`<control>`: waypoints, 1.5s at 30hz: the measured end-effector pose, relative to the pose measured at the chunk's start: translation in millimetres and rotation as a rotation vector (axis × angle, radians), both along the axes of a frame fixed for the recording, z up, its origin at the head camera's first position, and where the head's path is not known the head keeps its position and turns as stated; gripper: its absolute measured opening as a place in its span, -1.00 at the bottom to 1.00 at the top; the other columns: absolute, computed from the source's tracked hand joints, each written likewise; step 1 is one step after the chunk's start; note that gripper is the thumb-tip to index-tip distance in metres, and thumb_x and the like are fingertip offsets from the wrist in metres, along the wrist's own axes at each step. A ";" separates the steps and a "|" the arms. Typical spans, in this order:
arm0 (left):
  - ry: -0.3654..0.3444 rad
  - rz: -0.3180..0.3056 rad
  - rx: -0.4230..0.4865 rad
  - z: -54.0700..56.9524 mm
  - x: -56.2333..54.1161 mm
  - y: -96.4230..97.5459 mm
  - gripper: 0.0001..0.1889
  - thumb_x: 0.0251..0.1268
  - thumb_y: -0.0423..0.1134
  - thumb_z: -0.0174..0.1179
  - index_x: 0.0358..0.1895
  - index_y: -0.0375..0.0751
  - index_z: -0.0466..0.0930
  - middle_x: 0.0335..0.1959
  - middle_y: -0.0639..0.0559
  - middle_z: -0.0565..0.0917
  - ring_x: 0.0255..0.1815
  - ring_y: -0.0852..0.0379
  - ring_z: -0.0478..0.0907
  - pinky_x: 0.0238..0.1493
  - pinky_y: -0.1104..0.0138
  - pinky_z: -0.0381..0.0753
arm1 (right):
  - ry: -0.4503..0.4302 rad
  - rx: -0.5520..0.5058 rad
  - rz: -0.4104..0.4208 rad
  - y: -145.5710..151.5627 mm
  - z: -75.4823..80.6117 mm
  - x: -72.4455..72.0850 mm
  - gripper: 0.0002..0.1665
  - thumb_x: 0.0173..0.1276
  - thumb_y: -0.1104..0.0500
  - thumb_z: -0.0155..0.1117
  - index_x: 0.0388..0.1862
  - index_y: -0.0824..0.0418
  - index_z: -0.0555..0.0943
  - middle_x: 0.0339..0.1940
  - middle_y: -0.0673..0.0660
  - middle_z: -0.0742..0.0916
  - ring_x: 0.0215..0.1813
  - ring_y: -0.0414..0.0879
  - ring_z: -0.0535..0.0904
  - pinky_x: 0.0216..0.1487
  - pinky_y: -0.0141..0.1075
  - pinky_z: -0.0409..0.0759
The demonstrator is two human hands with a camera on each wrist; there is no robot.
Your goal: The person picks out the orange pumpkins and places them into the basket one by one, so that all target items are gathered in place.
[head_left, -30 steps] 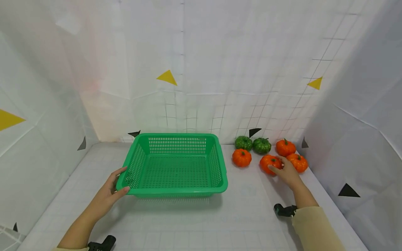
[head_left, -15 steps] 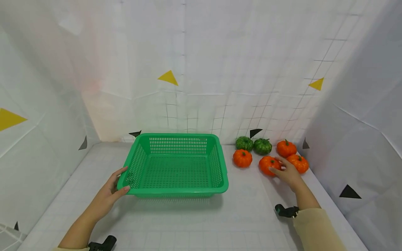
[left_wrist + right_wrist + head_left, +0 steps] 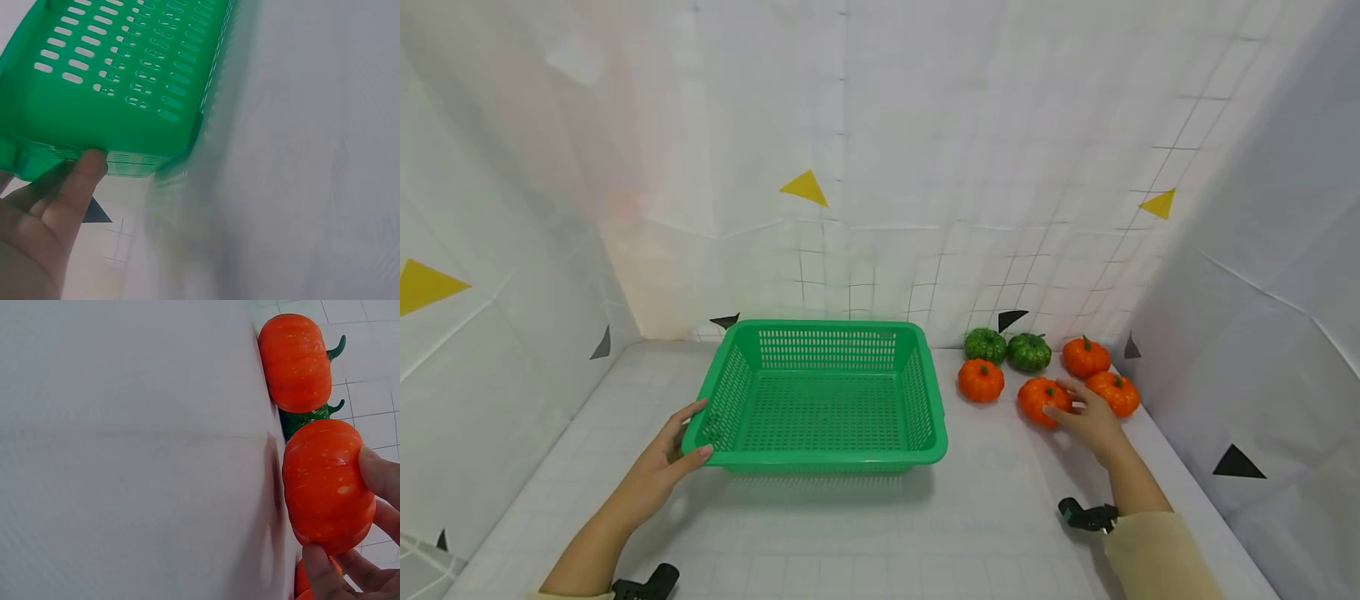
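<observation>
A shallow green plastic basket (image 3: 822,457) with slotted walls stands on the white-covered table. My left hand (image 3: 655,471) grips its near left corner, thumb at the front rim and fingers at the left side; the left wrist view shows the basket's outer wall (image 3: 106,119) beside the hand. On the right, my right hand (image 3: 1093,423) holds a small orange pumpkin (image 3: 1037,402) between thumb and fingers. In the right wrist view this pumpkin (image 3: 328,481) fills the grasp, and a shadow falls on the table beside it.
Another orange pumpkin (image 3: 981,381) sits right of the basket, before two green pumpkins (image 3: 985,345). Two more orange ones, a rear pumpkin (image 3: 1086,357) and a nearer pumpkin (image 3: 1116,394), lie beyond my right hand. White sheeted walls (image 3: 880,183) enclose the back and sides.
The orange pumpkin in my right hand has shifted slightly left and nearer, away from the one at its right. My left hand and the basket stay put; the head view has tilted slightly.
</observation>
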State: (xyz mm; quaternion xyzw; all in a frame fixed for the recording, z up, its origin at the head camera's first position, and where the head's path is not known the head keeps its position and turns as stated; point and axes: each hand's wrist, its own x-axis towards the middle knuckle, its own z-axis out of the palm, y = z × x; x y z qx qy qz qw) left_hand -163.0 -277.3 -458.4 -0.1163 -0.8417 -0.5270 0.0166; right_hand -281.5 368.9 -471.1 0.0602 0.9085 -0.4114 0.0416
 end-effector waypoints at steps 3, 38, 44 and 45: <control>-0.001 -0.009 0.008 1.3 1.1 0.6 -0.27 0.53 -0.26 0.07 0.61 -0.13 -0.12 0.36 -0.49 0.32 0.30 -0.34 0.38 -0.01 0.46 0.55 | -0.014 -0.021 -0.004 -0.5 1.8 3.9 0.00 0.36 -0.20 0.35 0.60 0.18 0.17 0.49 0.48 0.25 0.38 0.44 0.25 0.26 0.28 0.43; -0.125 -0.044 0.087 6.1 1.1 -2.5 -0.27 0.55 -0.24 0.07 0.62 -0.03 -0.12 0.32 -0.41 0.34 0.21 -0.05 0.48 0.02 0.40 0.57 | 0.106 -0.012 0.082 -42.7 70.0 48.4 0.03 0.31 -0.24 0.38 0.58 0.18 0.21 0.43 0.43 0.35 0.35 0.39 0.31 0.16 0.17 0.57; -0.122 -0.045 0.081 6.8 1.7 -4.3 -0.25 0.55 -0.25 0.08 0.62 -0.07 -0.14 0.38 -0.46 0.28 0.29 -0.24 0.41 0.01 0.41 0.57 | 0.091 -0.019 0.120 -61.4 93.5 56.3 0.05 0.25 -0.29 0.41 0.57 0.14 0.24 0.47 0.38 0.36 0.39 0.37 0.30 0.20 0.25 0.50; -0.121 -0.045 0.079 7.2 1.9 -4.4 -0.25 0.55 -0.24 0.08 0.62 -0.07 -0.14 0.39 -0.48 0.26 0.30 -0.28 0.39 0.01 0.42 0.57 | 0.093 -0.019 0.126 -64.5 97.2 57.2 0.05 0.24 -0.29 0.41 0.57 0.13 0.25 0.47 0.37 0.37 0.39 0.37 0.30 0.20 0.26 0.49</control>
